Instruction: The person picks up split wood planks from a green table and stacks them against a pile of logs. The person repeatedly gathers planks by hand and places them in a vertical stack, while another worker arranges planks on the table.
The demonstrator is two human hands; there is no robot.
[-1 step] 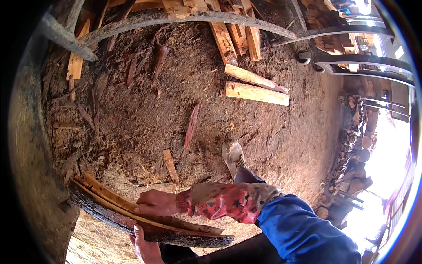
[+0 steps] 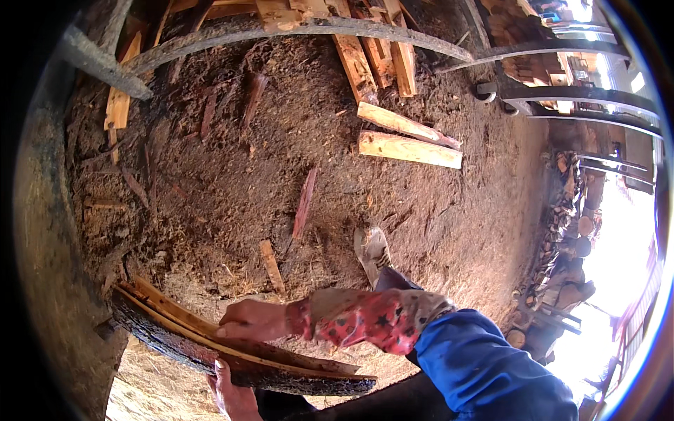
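Observation:
Two long slabs of split wood lie against each other at the lower left. The outer bark slab (image 2: pixel 165 342) has rough dark bark along its near side. Against its far side rests a thinner wooden strip (image 2: pixel 170 302). From below, my left hand (image 2: pixel 232 394) grips the bark slab, its thumb up against the bark and the other fingers mostly hidden. My right hand (image 2: pixel 254 320) is closed over the upper edge of the wooden strip, its fingers curled, fingertips partly out of sight. A red patterned cuff and a blue sleeve cover my right arm.
Wood scraps, including a reddish splinter (image 2: pixel 305 203) and a short pale piece (image 2: pixel 272 266), litter the brown floor. Two pale boards (image 2: pixel 411 149) lie farther off, near a curved metal bar (image 2: pixel 309 28). A worn shoe (image 2: pixel 372 247) stands mid-floor. Logs (image 2: pixel 572 245) are stacked at right.
My right hand and forearm have risen very slightly. The right end of the slabs has shifted a touch to the right; both hands keep their places on the wood.

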